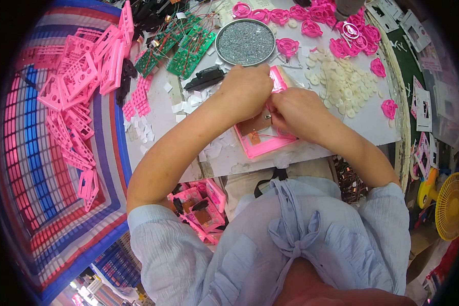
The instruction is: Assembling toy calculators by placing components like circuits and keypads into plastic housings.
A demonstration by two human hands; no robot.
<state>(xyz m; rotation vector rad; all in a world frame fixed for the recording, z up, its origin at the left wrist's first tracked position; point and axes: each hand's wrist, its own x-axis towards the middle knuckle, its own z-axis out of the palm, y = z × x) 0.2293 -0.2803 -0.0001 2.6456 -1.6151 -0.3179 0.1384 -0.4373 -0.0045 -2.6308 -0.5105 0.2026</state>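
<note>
A pink plastic casing [262, 149] lies at the table's near edge, with brown board and thin wires showing inside it. My left hand [247, 91] is closed over the casing's far left part, knuckles up. Close beside it, my right hand [300, 111] is also closed, its fingers curled in over the casing's right side. The fingertips of both hands meet near the casing's middle, and what they pinch is hidden. Just beyond the hands stands a round metal tin [245, 43] full of small screws.
Green circuit boards [191, 51] with wires and a black part [205, 78] lie left of the tin. Cream plastic discs [341, 84] and pink ring-shaped parts [354, 38] are heaped right. Pink panels [79, 71] fill a striped bag at far left. A yellow fan [451, 206] stands right.
</note>
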